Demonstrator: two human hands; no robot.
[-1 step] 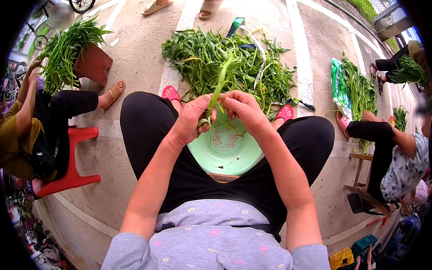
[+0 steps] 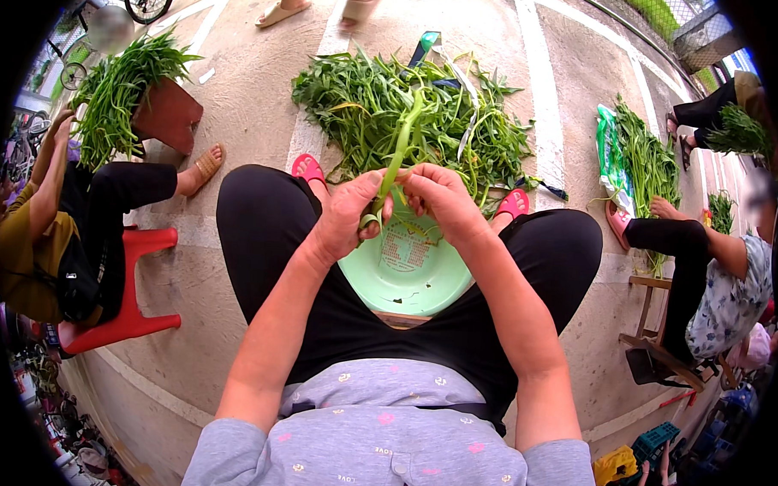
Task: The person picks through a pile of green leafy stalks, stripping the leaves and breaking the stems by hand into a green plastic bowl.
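My left hand (image 2: 347, 216) is wrapped round a thick green water spinach stem (image 2: 401, 145), which points up and away from me. Close beside it, my right hand (image 2: 438, 198) pinches at the same stem with thumb and fingers; its fingertips partly hide what they grip. Beneath both hands sits a light green plastic basin (image 2: 404, 291) with printing inside and a few dark scraps on its bottom. Just beyond the basin a big heap of leafy water spinach (image 2: 351, 105) lies on the ground, with pale and dark strips of tie across it.
A person on a red stool (image 2: 134, 294) at left handles a bunch of greens (image 2: 124, 97). At right, another sits on a wooden stool (image 2: 652, 329) near more greens (image 2: 641, 153) and a green-white bag (image 2: 610, 156). Someone in beige slippers (image 2: 281, 14) stands beyond the heap.
The slippered foot at the top has shifted slightly left and is blurred. The stem's upper end has tilted slightly right; my hands are almost where they were.
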